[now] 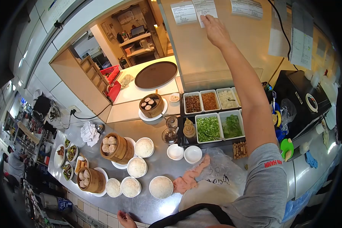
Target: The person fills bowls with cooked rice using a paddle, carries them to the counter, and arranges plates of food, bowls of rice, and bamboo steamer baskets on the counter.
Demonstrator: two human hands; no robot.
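Note:
My right hand (pixel 215 31) reaches up to the wall panel, its fingers closed at the lower end of the middle paper order slip (pixel 206 8). Another printed slip (pixel 184 13) hangs to its left. Low at the bottom edge, my left hand (pixel 126 219) is partly in view, fingers loosely bent and apart, holding nothing. Nearest to it on the steel counter (pixel 144 207) are bowls of white rice (pixel 130 187), with a larger rice bowl (pixel 161 187) to the right. Bamboo steamers of dumplings (pixel 114 147) (pixel 90 180) stand on plates at the left.
A third steamer (pixel 152 105) sits on the pass ledge near a brown oval tray (pixel 156 75). Toppings containers (pixel 208 127) stand below my right arm. Two small white bowls (pixel 193 154), a pink cloth (pixel 192 173) and a plastic bag (pixel 220 169) lie nearby. A person (pixel 16 163) is at far left.

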